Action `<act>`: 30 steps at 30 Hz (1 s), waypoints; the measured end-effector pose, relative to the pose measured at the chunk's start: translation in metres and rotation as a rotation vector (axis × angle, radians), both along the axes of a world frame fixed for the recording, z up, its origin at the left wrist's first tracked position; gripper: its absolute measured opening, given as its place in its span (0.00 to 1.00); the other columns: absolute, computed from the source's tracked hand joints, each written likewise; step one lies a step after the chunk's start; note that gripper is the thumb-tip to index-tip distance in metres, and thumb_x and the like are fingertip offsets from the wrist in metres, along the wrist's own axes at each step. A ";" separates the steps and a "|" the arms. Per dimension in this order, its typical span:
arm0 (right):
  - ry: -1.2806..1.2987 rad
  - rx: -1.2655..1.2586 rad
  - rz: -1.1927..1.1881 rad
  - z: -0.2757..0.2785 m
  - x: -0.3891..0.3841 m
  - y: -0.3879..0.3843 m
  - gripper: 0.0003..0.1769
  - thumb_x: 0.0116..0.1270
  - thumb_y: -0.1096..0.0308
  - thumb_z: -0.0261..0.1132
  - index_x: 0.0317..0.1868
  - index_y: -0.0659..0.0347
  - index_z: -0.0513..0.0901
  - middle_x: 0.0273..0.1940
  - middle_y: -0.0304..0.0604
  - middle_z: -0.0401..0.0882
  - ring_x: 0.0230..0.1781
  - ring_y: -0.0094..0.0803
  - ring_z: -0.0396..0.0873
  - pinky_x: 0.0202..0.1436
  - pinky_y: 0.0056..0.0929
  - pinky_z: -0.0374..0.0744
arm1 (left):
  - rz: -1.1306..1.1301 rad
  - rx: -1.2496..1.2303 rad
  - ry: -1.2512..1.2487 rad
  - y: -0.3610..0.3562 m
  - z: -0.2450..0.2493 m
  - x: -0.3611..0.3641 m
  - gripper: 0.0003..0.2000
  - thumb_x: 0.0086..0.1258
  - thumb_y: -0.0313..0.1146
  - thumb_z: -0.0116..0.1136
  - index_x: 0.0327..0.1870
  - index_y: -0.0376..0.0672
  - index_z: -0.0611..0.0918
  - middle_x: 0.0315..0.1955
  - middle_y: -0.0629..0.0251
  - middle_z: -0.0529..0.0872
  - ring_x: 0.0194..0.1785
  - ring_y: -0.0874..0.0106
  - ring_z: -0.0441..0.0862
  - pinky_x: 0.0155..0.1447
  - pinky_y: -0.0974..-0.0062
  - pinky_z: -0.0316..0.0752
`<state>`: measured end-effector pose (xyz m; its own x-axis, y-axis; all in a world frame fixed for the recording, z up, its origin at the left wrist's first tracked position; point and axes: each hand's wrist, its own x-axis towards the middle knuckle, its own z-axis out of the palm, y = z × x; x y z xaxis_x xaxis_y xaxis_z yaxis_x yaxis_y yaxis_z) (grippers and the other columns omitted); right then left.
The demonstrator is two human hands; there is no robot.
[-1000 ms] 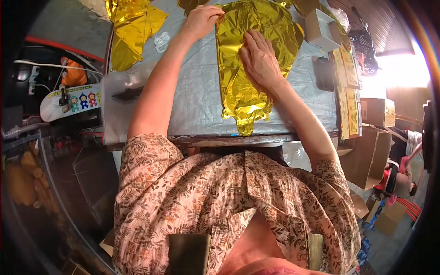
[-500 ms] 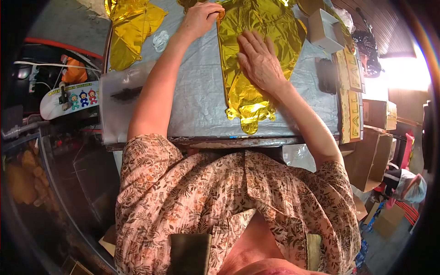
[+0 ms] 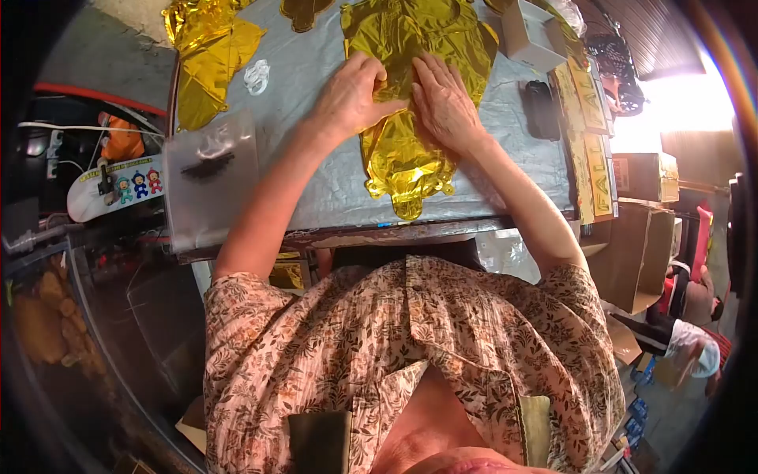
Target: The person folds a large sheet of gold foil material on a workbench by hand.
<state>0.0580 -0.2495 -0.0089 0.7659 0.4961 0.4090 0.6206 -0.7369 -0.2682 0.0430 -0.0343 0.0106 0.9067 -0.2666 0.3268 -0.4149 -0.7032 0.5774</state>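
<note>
A shiny gold foil piece (image 3: 410,158) lies flat and lengthwise on the grey-covered table (image 3: 308,197), its tabbed end toward the near edge. On its left edge rests my left hand (image 3: 355,93), fingers curled and thumb stretched across the foil; whether it pinches any foil is not clear. My right hand (image 3: 448,103) lies flat on the foil's right half, fingers together and pointing away from me. The two hands are close but apart. Another gold foil piece (image 3: 207,67) lies crumpled at the table's far left, with a small white bundle (image 3: 257,77) beside it.
On the right stand an open white box (image 3: 533,39), a black object (image 3: 541,109) and yellow lettered boxes (image 3: 586,142). A clear plastic bag (image 3: 209,182) lies at the left edge. Cardboard boxes (image 3: 632,253) and a person (image 3: 687,316) are beyond on the right.
My left hand has come down and right from the foil's upper left edge onto its middle, thumb now extended. My right hand stays flat on the foil. The whole view has shifted slightly.
</note>
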 end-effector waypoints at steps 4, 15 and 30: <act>-0.010 0.006 0.004 -0.007 -0.005 -0.003 0.27 0.81 0.63 0.55 0.74 0.69 0.68 0.75 0.61 0.68 0.78 0.56 0.64 0.82 0.52 0.62 | 0.036 0.043 -0.100 -0.004 -0.013 0.001 0.20 0.61 0.44 0.79 0.38 0.36 0.82 0.38 0.57 0.82 0.42 0.57 0.84 0.47 0.61 0.80; -0.074 0.022 0.001 -0.011 -0.004 -0.003 0.26 0.80 0.64 0.55 0.71 0.70 0.71 0.73 0.60 0.71 0.76 0.56 0.67 0.80 0.50 0.64 | 0.177 0.066 -0.181 -0.016 -0.013 -0.009 0.11 0.65 0.34 0.71 0.31 0.35 0.84 0.33 0.55 0.86 0.38 0.56 0.86 0.46 0.61 0.81; -0.086 0.002 0.008 -0.014 -0.002 -0.003 0.26 0.78 0.65 0.57 0.70 0.71 0.71 0.73 0.60 0.71 0.76 0.55 0.66 0.79 0.50 0.65 | 0.594 -0.140 -0.255 0.049 0.012 -0.091 0.09 0.71 0.26 0.62 0.50 0.35 0.85 0.50 0.52 0.86 0.51 0.59 0.87 0.55 0.66 0.82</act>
